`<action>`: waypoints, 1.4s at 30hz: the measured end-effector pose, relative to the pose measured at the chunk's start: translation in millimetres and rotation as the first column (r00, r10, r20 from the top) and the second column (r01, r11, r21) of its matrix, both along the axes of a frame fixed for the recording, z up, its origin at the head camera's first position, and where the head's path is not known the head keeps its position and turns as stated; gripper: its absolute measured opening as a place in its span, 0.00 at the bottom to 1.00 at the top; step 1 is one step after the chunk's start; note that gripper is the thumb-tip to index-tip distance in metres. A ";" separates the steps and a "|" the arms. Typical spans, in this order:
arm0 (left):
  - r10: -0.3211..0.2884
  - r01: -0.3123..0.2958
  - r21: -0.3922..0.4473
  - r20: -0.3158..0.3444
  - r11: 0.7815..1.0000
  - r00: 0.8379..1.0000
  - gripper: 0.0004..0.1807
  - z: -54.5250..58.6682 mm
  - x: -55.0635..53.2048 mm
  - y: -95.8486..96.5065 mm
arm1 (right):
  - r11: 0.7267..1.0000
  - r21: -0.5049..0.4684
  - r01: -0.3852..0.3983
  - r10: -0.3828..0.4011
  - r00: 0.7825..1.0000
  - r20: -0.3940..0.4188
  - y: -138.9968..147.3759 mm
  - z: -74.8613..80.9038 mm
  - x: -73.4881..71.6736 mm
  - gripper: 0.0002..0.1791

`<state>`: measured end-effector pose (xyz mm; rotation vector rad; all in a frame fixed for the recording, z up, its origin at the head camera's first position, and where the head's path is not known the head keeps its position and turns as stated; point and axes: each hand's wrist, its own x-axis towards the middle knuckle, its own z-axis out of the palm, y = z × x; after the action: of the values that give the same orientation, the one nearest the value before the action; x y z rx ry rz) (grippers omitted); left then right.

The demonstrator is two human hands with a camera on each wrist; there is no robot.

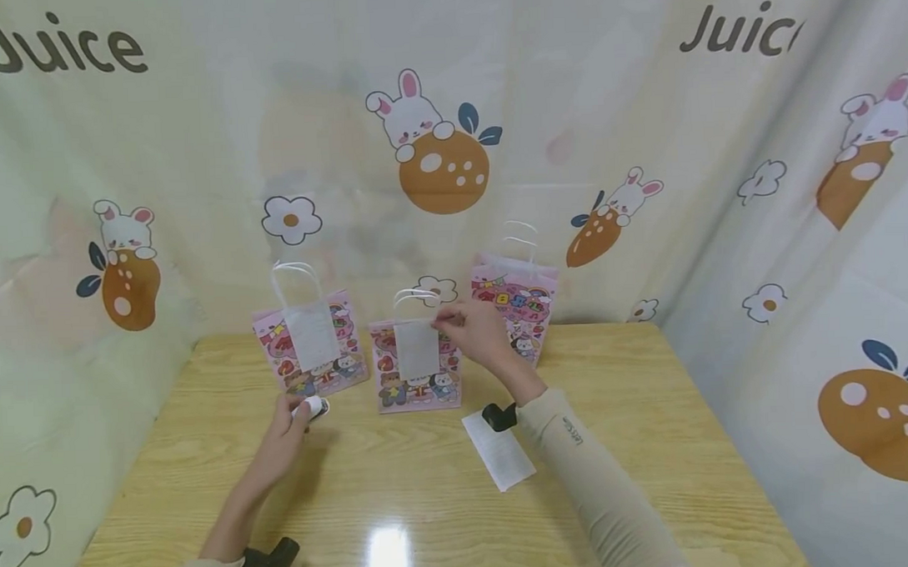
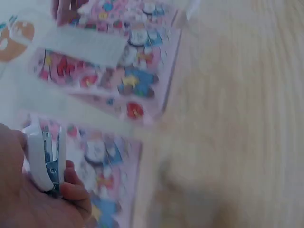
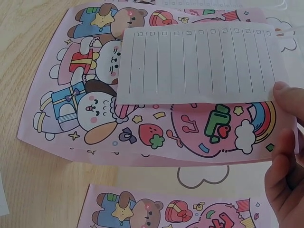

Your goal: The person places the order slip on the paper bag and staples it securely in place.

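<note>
A small white stapler (image 2: 40, 159) lies in my left hand (image 1: 282, 427), fingers curled round it, low in front of the left bag. My right hand (image 1: 480, 333) is at the top right corner of the middle pink gift bag (image 1: 390, 396). There its thumb and fingers pinch a white lined paper slip (image 3: 194, 66) at the bag's upper edge. The slip lies flat over the bag's printed front, below the white handles. The left pink gift bag (image 1: 282, 356) carries a similar white slip (image 1: 313, 338) on its front.
A third pink gift bag (image 1: 539, 293) stands at the back right, partly behind my right hand. Another white slip (image 1: 499, 455) lies on the wooden table (image 1: 386, 478) under my right wrist. A patterned curtain (image 1: 328, 113) hangs directly behind the bags.
</note>
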<state>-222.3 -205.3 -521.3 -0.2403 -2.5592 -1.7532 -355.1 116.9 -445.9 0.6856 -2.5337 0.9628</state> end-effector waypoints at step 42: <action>-0.104 0.064 -0.088 -0.583 0.994 0.806 0.29 83.4 -82.8 118.3 | 1.000 0.016 -0.020 0.020 1.000 -0.014 -0.2 3.1 2.1 0.07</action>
<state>-305.1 -87.0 -437.9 -0.7772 -2.1643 -1.3285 -353.0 116.7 -442.8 0.7212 -2.5290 0.9422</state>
